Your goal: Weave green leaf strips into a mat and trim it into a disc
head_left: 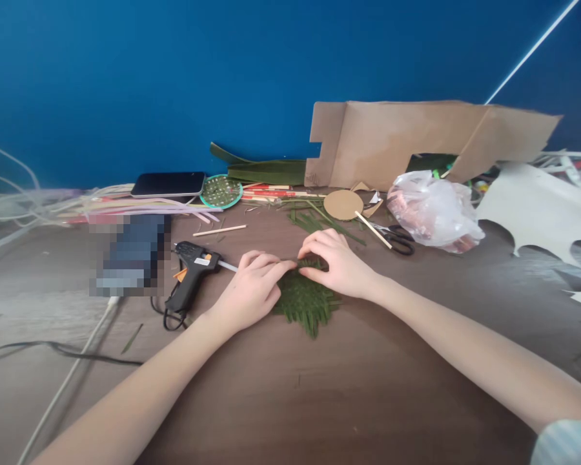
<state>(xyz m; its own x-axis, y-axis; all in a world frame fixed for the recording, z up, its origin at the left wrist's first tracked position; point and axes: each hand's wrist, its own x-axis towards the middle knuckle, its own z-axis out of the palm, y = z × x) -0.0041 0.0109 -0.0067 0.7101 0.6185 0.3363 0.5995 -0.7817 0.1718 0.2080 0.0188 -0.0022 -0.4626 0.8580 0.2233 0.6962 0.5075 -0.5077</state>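
Observation:
A rounded piece of layered green leaf strips [310, 303], its lower edge fringed and jagged, lies on the table between my hands. My left hand [252, 290] covers its left side, thumb and fingers closed on that edge and index finger reaching toward the top. From the right, my right hand [336, 265] pinches the top edge between thumb and curved fingers. The fingertips of both hands nearly meet there. Whatever small strip may be between them is too small to make out. A black glue gun [191, 274] with a glue stick in its back lies just left of my left hand.
Behind are a cardboard disc [343, 204], black scissors [399, 240], loose leaf strips [314, 226], a wooden stick [220, 230], a plastic bag [433, 213], a green-rimmed round piece [221, 192] and a phone [168, 184]. Folded cardboard [377, 139] stands against the blue wall. Cables cross the left side.

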